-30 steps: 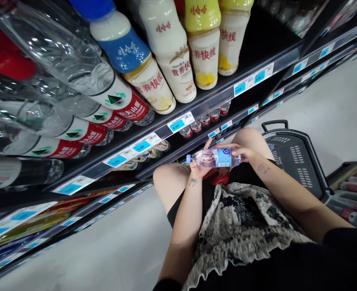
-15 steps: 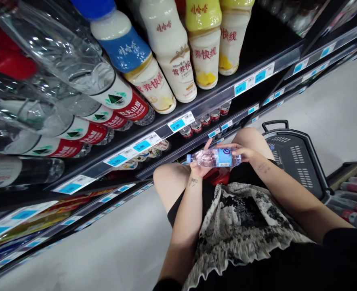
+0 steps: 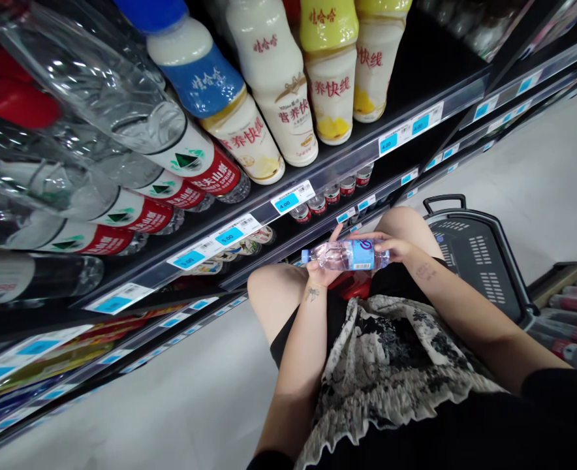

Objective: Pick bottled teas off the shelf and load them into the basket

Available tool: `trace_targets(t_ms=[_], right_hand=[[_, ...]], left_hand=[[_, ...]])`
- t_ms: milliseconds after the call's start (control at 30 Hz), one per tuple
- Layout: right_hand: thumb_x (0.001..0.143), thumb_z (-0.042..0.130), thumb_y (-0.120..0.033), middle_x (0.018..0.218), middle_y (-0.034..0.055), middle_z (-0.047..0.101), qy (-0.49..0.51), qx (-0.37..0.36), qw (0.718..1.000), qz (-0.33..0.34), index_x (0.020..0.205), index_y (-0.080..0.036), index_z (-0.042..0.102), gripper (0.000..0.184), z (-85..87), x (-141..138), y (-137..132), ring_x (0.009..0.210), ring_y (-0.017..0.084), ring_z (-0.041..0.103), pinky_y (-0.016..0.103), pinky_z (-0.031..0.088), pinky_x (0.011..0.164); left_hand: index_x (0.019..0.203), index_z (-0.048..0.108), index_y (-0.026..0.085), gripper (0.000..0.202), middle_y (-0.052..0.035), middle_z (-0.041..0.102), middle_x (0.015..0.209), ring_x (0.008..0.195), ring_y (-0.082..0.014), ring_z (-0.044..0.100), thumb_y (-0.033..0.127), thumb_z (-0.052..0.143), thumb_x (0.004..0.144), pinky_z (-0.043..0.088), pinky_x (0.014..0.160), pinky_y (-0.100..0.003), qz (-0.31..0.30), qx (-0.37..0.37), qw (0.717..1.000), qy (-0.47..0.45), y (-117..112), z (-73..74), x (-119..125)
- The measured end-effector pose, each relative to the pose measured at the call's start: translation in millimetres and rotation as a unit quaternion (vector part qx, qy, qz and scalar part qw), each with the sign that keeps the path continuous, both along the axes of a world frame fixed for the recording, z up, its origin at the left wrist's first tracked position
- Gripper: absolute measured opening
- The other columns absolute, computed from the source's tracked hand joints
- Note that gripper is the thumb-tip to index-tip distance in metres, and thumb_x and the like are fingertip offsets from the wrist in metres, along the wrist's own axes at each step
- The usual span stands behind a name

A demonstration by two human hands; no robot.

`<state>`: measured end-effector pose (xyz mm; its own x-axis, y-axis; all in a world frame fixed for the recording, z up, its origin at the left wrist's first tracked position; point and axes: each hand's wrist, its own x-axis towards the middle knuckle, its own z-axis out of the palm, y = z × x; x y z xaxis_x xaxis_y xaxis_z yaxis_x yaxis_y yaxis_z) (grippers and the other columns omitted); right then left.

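The left hand [image 3: 322,274] grips the bottle [image 3: 344,254] near its cap [image 3: 305,256], while the right hand [image 3: 395,249] holds the base end. Supported at both ends, it lies sideways over the lap [image 3: 386,320], its label [image 3: 363,253] turned up, probably for easy viewing. The basket [image 3: 470,245] sits beside the right knee [image 3: 410,225], seemingly for handy reach. Drinks [image 3: 292,108] stand along the shelf [image 3: 465,98] with tags [image 3: 292,198] on its edge, presumably so prices match each kind.
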<state>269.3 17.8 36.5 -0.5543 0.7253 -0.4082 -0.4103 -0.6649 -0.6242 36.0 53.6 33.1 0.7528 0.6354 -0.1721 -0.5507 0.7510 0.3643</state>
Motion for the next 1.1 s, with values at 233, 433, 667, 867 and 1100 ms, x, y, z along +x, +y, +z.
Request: trace_targets(t_ms=[233, 433, 667, 867, 1100], right_hand=[[0.072, 0.082, -0.028, 0.140, 0.0120, 0.062, -0.006, -0.006, 1.000, -0.002, 0.140, -0.021, 0.059, 0.072, -0.4, -0.1, 0.1, 0.115, 0.028, 0.068, 0.040, 0.057, 0.097], [0.073, 0.083, -0.028, 0.139, 0.0138, 0.063, 0.005, 0.001, 1.000, -0.001, 0.140, -0.019, 0.059, 0.071, 1.6, -0.5, 0.6, 0.115, 0.028, 0.068, 0.041, 0.056, 0.099], [0.074, 0.082, -0.028, 0.140, 0.0141, 0.062, 0.007, 0.000, 1.000, 0.000, 0.141, -0.019, 0.058, 0.071, 2.3, -1.0, 0.9, 0.115, 0.028, 0.069, 0.039, 0.057, 0.097], [0.073, 0.083, -0.029, 0.138, 0.0145, 0.063, 0.007, 0.003, 1.000, -0.003, 0.142, -0.018, 0.057, 0.074, 5.0, -2.6, 0.9, 0.119, 0.030, 0.067, 0.042, 0.054, 0.101], [0.073, 0.082, -0.029, 0.139, 0.0143, 0.063, -0.002, -0.001, 1.000, -0.002, 0.141, -0.019, 0.058, 0.072, 8.5, -3.8, 1.2, 0.120, 0.031, 0.066, 0.042, 0.055, 0.100]], left_hand=[[0.154, 0.038, 0.026, 0.126, -0.0162, 0.047, 0.155, 0.147, -0.0469, 0.034, 0.062, 0.082, 0.041, 0.031, 0.116, -0.066, -0.006, 0.008, 1.000, -0.005, 0.2, -3.0, -0.9], [0.155, 0.038, 0.025, 0.127, -0.0165, 0.046, 0.155, 0.148, -0.0459, 0.032, 0.063, 0.081, 0.042, 0.030, 0.117, -0.065, -0.007, 0.011, 1.000, -0.004, 0.8, -1.0, -0.8], [0.154, 0.038, 0.024, 0.125, -0.0169, 0.045, 0.156, 0.148, -0.0456, 0.032, 0.060, 0.082, 0.044, 0.030, 0.116, -0.063, -0.005, 0.007, 1.000, -0.015, 0.6, -4.7, -1.3], [0.153, 0.041, 0.025, 0.121, -0.0159, 0.047, 0.154, 0.145, -0.0448, 0.038, 0.060, 0.083, 0.045, 0.033, 0.116, -0.062, -0.006, 0.011, 1.000, -0.020, 1.1, -4.0, -1.7], [0.152, 0.043, 0.025, 0.123, -0.0156, 0.047, 0.155, 0.145, -0.0451, 0.038, 0.063, 0.083, 0.041, 0.034, 0.116, -0.062, -0.004, 0.007, 1.000, 0.000, 1.3, -0.9, -1.3]])
